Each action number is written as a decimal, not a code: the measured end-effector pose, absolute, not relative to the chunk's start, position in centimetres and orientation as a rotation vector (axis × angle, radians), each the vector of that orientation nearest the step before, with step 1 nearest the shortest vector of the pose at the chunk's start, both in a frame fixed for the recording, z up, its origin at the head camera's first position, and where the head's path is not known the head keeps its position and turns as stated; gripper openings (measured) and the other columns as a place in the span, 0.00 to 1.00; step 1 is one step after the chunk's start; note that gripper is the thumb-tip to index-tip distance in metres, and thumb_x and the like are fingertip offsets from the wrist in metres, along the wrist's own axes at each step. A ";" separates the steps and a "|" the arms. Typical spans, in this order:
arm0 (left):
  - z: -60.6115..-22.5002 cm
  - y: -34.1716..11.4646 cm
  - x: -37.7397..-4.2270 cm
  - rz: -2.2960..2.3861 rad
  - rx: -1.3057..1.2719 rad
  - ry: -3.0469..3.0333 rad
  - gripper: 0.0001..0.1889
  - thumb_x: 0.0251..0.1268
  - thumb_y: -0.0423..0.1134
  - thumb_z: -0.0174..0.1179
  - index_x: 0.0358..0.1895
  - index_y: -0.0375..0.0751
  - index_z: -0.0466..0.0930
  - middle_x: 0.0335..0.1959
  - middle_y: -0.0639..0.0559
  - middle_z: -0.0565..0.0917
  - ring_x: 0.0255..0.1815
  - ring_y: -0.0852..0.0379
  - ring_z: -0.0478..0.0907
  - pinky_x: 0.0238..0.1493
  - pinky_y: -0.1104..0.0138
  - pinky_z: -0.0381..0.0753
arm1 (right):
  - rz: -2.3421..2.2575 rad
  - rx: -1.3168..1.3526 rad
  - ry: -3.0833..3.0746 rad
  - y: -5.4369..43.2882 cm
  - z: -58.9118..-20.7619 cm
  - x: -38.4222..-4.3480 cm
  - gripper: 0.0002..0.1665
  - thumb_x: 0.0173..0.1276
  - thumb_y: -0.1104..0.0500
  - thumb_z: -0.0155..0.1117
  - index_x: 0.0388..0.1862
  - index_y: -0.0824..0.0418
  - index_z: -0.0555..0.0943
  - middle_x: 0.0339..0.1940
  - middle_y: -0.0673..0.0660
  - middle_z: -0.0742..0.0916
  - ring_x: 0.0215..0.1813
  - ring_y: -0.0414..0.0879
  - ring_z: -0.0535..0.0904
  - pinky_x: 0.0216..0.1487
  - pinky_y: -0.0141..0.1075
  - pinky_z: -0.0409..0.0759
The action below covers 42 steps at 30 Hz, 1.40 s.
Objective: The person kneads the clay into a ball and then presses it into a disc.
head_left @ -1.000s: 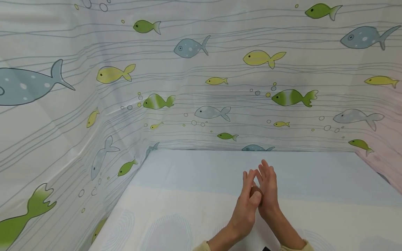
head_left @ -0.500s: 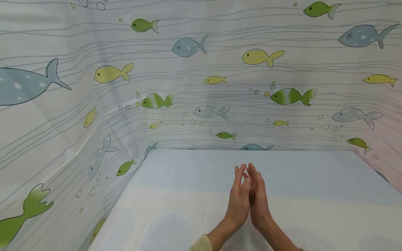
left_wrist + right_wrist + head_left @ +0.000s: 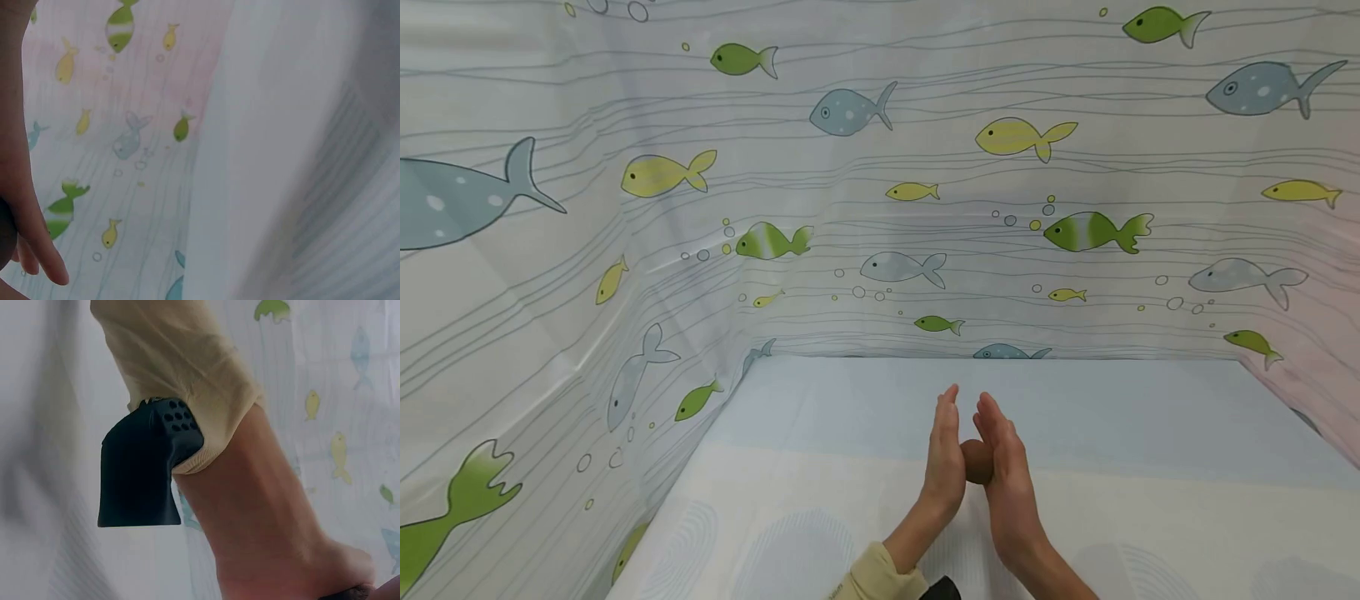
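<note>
A small brown ball (image 3: pixel 977 462) sits between two upright palms in the head view. My left hand (image 3: pixel 945 461) presses it from the left with straight fingers. From the right, my right hand (image 3: pixel 1009 481) flattens against it, its fingers also straight and pointing away. The fingertips of the two hands stand apart above the ball. At the left edge of the left wrist view, part of the right hand (image 3: pixel 39 240) shows beside a dark rounded shape. The right wrist view catches the left forearm (image 3: pixel 262 512), with only a dark sliver at the bottom edge between the hands.
Below the hands lies a table with a pale blue and white cover (image 3: pixel 820 417). Fish-patterned curtains (image 3: pixel 850 208) hang behind it and at both sides. A black wrist device (image 3: pixel 140 469) sits at the cuff of a beige sleeve (image 3: pixel 181 369).
Both hands have moved left. The left hand has slid forward against the right, and the palms have parted, so the ball, mostly hidden half a second ago, shows between them.
</note>
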<state>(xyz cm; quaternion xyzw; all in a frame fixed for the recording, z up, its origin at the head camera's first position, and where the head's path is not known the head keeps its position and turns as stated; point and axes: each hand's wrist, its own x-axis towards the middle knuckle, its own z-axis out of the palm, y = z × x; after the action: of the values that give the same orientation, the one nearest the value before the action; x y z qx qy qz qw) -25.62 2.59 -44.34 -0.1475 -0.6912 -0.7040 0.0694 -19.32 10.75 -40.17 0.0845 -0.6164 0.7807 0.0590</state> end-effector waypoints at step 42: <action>-42.5 3.7 -21.3 -2.067 -0.659 -2.144 0.28 0.80 0.51 0.32 0.80 0.57 0.48 0.81 0.60 0.44 0.82 0.54 0.37 0.74 0.39 0.45 | 2.481 0.045 -1.827 12.3 -43.6 -22.1 0.43 0.77 0.31 0.23 0.83 0.51 0.43 0.83 0.50 0.50 0.81 0.53 0.47 0.76 0.54 0.46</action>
<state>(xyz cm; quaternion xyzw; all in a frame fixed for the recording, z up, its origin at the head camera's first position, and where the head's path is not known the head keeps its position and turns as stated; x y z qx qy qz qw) -21.26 3.66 -42.47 -0.2157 -0.7023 -0.6769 0.0456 -22.14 12.32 -43.61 0.0146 -0.5928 0.8047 0.0301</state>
